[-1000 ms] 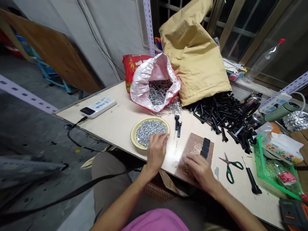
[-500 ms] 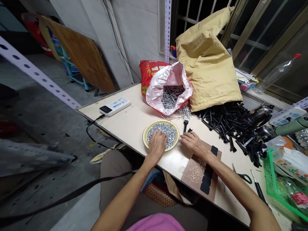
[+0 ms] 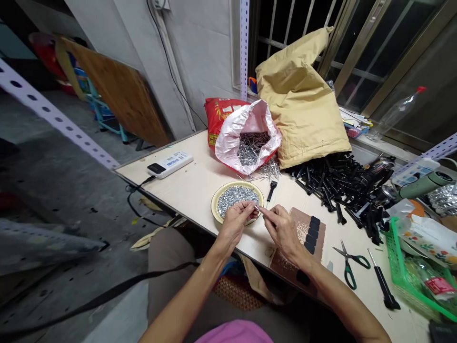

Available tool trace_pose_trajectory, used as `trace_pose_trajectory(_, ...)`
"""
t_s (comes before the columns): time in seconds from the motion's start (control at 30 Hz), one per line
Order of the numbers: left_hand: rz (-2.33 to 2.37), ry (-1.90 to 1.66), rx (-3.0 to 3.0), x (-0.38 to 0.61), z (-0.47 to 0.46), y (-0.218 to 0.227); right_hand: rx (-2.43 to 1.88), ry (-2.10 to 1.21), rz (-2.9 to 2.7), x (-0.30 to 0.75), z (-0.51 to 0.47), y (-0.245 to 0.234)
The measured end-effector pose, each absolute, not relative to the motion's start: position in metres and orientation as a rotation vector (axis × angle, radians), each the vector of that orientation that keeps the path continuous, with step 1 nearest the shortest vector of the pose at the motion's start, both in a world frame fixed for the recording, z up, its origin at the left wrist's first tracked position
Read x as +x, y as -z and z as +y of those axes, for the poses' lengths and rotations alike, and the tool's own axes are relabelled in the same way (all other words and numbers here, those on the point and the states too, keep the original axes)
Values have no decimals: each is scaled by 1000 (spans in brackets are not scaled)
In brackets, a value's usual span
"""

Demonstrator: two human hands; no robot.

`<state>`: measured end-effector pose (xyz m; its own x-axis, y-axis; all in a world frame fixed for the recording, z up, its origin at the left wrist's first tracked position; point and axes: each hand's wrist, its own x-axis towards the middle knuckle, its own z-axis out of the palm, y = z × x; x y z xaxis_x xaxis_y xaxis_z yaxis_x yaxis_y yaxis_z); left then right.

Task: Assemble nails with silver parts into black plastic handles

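My left hand hovers at the near rim of a yellow dish heaped with small silver metal pieces, its fingers pinched on one small silver piece. My right hand meets it from the right, fingers pinched on a thin object whose tip touches the left fingers; I cannot make out what it is. Just right of my right hand lies a brown board with several black pads on it. One black-handled part lies beyond the dish.
An open red-and-white bag of nails and a tan sack stand at the back, with a heap of black parts to the right. Green-handled scissors, a black tool, a green basket and a white power bank lie around.
My left hand lifted out of the dish with a small piece. My right hand came back from the black part beyond the dish and met the left hand in front of the dish.
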<state>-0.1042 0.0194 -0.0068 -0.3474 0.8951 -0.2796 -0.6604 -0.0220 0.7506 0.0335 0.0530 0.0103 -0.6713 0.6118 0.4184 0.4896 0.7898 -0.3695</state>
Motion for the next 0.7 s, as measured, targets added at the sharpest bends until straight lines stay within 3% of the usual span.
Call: trace_pose_trajectory(0.7, 1128, -1680, 562, -74, 17, 4, -1080, -359, -2337, 62, 39, -9)
